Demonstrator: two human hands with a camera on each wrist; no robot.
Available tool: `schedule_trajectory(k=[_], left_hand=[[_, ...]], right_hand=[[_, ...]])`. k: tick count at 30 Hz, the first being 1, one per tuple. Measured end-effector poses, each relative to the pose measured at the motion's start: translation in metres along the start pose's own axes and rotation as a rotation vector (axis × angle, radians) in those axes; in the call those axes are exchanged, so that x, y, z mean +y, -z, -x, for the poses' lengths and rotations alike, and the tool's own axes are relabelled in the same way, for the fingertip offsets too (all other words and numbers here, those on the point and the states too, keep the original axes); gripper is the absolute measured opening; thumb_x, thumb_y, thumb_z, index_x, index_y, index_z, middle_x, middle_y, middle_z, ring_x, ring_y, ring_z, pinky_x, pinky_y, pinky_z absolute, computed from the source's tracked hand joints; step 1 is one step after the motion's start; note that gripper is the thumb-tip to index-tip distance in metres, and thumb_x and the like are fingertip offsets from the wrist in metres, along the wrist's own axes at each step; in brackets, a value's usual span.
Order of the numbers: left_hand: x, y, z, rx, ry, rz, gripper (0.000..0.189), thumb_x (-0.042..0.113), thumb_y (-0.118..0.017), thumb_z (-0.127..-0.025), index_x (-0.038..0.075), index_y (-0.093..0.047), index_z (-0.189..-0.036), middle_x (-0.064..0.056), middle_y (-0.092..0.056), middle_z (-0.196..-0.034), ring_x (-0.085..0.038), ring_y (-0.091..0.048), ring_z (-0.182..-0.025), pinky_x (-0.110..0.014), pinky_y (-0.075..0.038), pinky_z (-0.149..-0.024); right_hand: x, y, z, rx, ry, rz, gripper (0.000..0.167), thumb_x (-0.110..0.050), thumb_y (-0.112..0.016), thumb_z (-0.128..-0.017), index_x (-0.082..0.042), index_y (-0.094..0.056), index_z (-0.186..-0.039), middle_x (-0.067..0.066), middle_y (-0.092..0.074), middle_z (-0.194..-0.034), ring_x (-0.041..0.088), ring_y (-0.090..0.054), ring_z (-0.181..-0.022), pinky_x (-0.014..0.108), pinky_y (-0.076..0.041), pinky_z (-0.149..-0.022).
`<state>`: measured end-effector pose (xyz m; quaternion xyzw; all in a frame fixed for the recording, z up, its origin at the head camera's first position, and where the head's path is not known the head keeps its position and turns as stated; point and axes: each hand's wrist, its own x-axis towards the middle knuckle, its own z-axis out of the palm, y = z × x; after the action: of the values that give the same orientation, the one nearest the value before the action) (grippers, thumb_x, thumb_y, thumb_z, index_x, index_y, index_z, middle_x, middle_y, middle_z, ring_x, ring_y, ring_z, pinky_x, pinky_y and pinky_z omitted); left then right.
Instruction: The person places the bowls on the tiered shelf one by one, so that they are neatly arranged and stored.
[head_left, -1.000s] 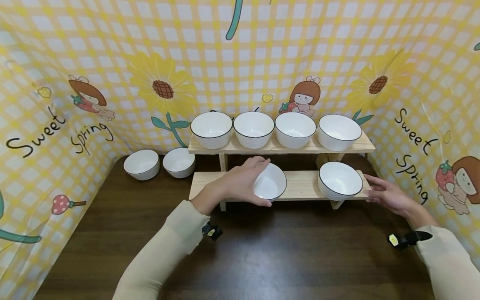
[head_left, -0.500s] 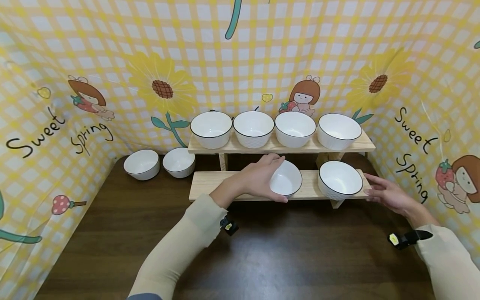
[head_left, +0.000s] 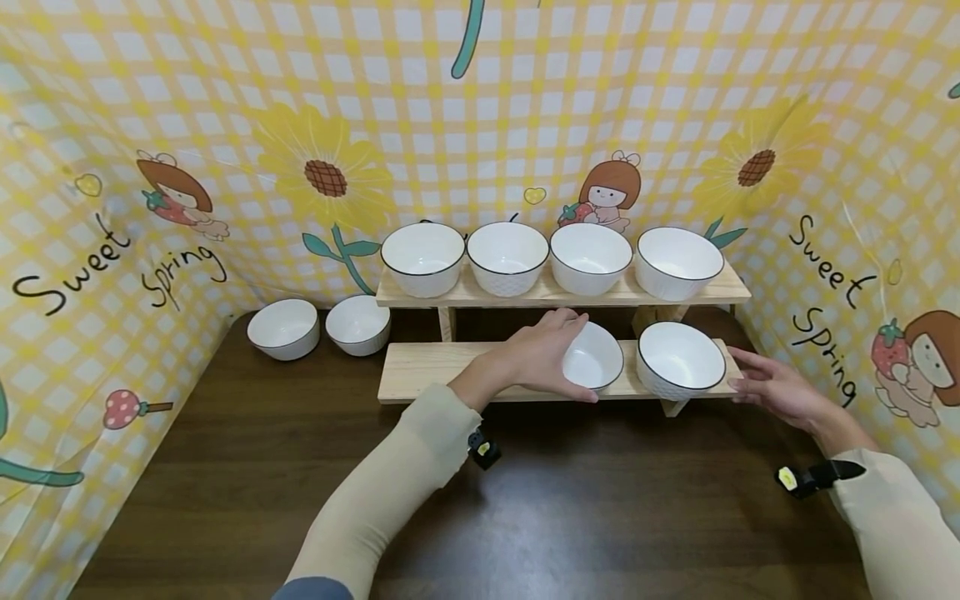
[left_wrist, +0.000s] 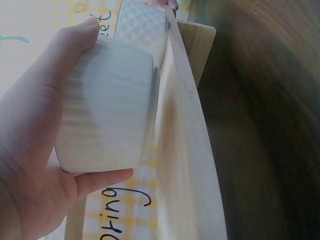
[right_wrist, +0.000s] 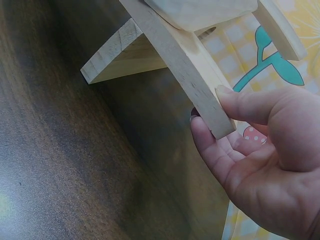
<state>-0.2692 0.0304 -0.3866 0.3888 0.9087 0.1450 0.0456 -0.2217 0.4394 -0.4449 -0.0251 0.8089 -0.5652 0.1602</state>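
My left hand (head_left: pixel 543 354) grips a white bowl (head_left: pixel 596 357) with a dark rim, thumb at the front and fingers at the back. The bowl is over the lower board (head_left: pixel 427 367) of a two-tier wooden shelf. In the left wrist view its ridged side (left_wrist: pixel 107 107) shows between thumb and fingers. Just right of it a second white bowl (head_left: pixel 681 360) with a textured side sits on the same board. My right hand (head_left: pixel 780 392) pinches the right end of that board, thumb on top and fingers beneath, as the right wrist view shows at the board end (right_wrist: pixel 217 120).
Several white bowls (head_left: pixel 507 260) stand in a row on the upper board (head_left: pixel 720 292). Left of the shelf, two more bowls, a left one (head_left: pixel 283 330) and a right one (head_left: pixel 358 326), sit on the dark wooden table (head_left: pixel 262 433). A yellow checked cloth (head_left: pixel 450 133) surrounds the back and sides.
My left hand has slid right along the lower board with its bowl, closing the gap to the bowl there. My right hand has kept its hold on the board end.
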Motion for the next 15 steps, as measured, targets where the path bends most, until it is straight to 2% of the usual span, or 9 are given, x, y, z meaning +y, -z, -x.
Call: schedule_trajectory(k=[11,15], left_hand=[[0.001,-0.016,-0.016,-0.024,0.03,0.014,0.123,0.077,-0.073,-0.073,0.008,-0.023,-0.163,-0.011,-0.03,-0.16,-0.022,-0.033,-0.141,-0.044,-0.048,-0.099],[0.001,-0.019,-0.019,-0.009,0.034,0.015,0.123,0.077,-0.073,-0.073,0.008,-0.024,-0.162,-0.012,-0.031,-0.159,-0.022,-0.034,-0.14,-0.044,-0.049,-0.098]], right_hand=[[0.002,0.0,-0.001,0.006,-0.01,0.011,0.078,-0.007,-0.059,-0.103,0.011,-0.006,-0.158,-0.01,-0.067,-0.102,0.007,-0.068,-0.09,0.032,-0.058,-0.083],[0.003,0.0,-0.001,0.01,-0.015,0.004,0.078,-0.006,-0.058,-0.103,0.01,-0.006,-0.158,-0.01,-0.067,-0.101,0.007,-0.068,-0.09,0.031,-0.057,-0.082]])
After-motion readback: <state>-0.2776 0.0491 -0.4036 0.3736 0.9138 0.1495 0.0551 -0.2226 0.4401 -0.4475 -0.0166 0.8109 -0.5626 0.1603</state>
